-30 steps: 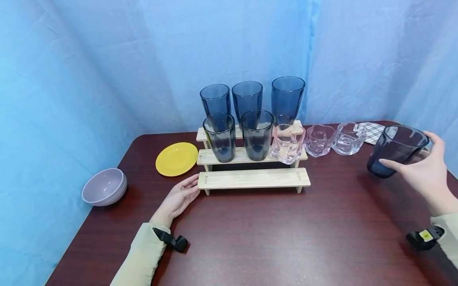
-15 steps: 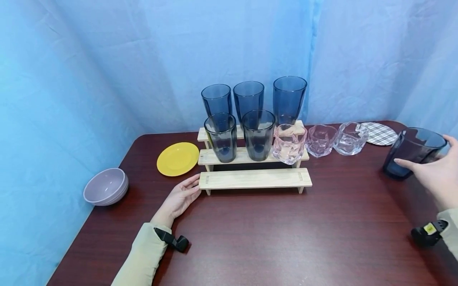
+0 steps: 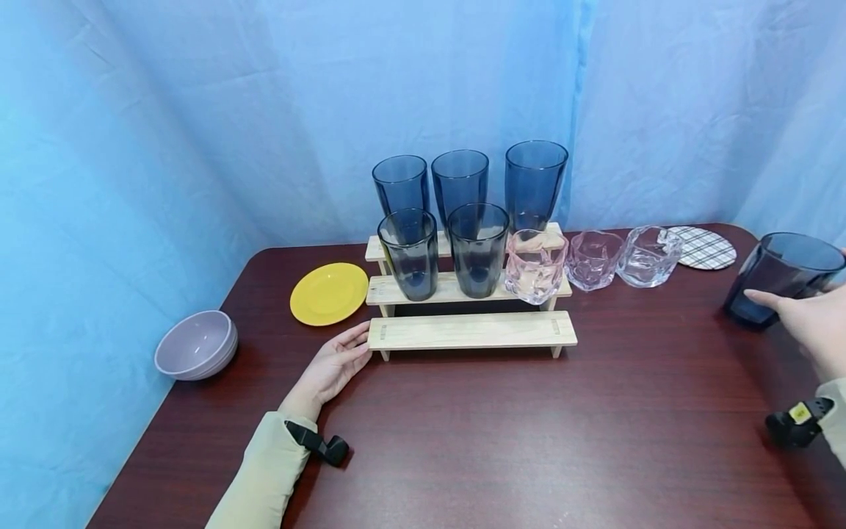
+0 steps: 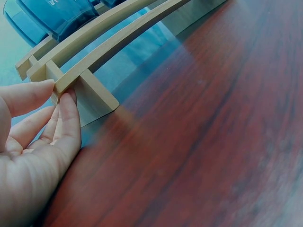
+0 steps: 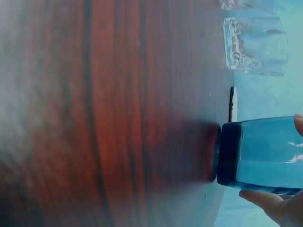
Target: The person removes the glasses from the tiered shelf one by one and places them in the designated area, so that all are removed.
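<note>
Transfer seemed in hand, our right grip (image 3: 818,327) clasping a tapered smoky-blue glass tumbler (image 3: 780,273), left grip (image 3: 335,366) pinching a pale, stepped wooden stand (image 3: 471,332), steadiness needed next.

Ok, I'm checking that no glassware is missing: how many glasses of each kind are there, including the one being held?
Tall blue glasses: 6 (3 on the top step, 2 on the middle step, 1 in the right hand)
Short wavy glasses: 3 (1 on the middle step, 2 on the table)
Total: 9
</note>
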`<move>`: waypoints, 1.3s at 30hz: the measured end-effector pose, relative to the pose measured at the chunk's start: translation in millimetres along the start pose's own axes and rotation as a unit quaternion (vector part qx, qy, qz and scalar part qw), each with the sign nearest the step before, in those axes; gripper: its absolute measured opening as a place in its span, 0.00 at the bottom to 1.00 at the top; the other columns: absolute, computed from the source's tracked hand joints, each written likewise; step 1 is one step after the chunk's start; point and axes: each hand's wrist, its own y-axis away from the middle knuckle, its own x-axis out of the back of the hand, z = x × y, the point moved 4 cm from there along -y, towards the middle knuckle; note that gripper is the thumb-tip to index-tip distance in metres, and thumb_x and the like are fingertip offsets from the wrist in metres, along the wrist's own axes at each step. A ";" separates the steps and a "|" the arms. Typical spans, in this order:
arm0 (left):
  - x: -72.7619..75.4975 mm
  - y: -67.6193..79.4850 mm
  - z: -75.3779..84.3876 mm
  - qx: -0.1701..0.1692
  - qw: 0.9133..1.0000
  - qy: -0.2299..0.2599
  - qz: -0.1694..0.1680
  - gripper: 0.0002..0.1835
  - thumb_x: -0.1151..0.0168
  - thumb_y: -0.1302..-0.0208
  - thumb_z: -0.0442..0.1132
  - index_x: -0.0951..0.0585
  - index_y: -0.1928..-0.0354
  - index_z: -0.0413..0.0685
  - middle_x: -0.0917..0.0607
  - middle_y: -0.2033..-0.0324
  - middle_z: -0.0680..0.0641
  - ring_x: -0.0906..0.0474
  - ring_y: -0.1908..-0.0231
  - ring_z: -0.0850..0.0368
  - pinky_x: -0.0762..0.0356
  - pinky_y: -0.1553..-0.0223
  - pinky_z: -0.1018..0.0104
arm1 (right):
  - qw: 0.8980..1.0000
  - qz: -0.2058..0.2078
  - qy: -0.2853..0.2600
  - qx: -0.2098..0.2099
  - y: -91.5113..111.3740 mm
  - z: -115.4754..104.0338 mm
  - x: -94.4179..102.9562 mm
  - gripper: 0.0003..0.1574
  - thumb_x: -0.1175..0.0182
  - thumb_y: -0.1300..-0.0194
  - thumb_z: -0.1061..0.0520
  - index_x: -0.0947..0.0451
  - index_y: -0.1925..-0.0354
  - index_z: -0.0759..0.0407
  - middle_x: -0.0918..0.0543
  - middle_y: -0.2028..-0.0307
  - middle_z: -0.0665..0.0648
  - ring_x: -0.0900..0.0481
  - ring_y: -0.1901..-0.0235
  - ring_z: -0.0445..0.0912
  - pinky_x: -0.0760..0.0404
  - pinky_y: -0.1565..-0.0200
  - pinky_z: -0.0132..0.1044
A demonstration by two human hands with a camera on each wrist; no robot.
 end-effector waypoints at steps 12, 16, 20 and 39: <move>-0.3 0.1 0.7 -0.001 1.000 0.004 -0.003 0.32 0.57 0.32 0.22 0.51 0.28 0.33 0.25 0.53 0.53 0.22 0.57 0.67 0.25 0.56 0.78 | 1.000 -0.017 0.000 0.026 -2.6 -1.6 1.3 0.66 0.43 0.41 0.38 0.81 0.28 0.46 0.70 0.26 0.62 0.67 0.27 0.54 0.57 0.30 0.53; -0.6 0.4 0.5 0.001 1.000 0.005 -0.004 0.32 0.57 0.32 0.22 0.52 0.28 0.33 0.25 0.54 0.53 0.22 0.57 0.67 0.25 0.56 0.78 | 0.998 -0.003 -0.024 0.065 35.0 -42.9 12.3 0.63 0.40 0.41 0.44 0.76 0.27 0.46 0.69 0.26 0.60 0.67 0.27 0.50 0.59 0.29 0.49; -0.6 1.1 0.1 0.004 1.000 0.003 -0.001 0.32 0.58 0.32 0.21 0.52 0.28 0.34 0.25 0.53 0.53 0.23 0.57 0.67 0.25 0.56 0.78 | 0.995 0.008 -0.017 0.098 63.6 -71.1 22.0 0.58 0.42 0.39 0.47 0.70 0.27 0.52 0.65 0.26 0.62 0.64 0.26 0.52 0.58 0.29 0.52; -1.6 0.9 1.1 -0.001 1.000 -0.002 -0.001 0.31 0.58 0.32 0.22 0.51 0.28 0.33 0.25 0.53 0.53 0.23 0.57 0.68 0.25 0.55 0.78 | 0.992 0.070 0.012 0.109 -7.6 -10.2 16.4 0.62 0.34 0.47 0.45 0.67 0.30 0.26 0.52 0.27 0.56 0.43 0.32 0.61 0.39 0.34 0.52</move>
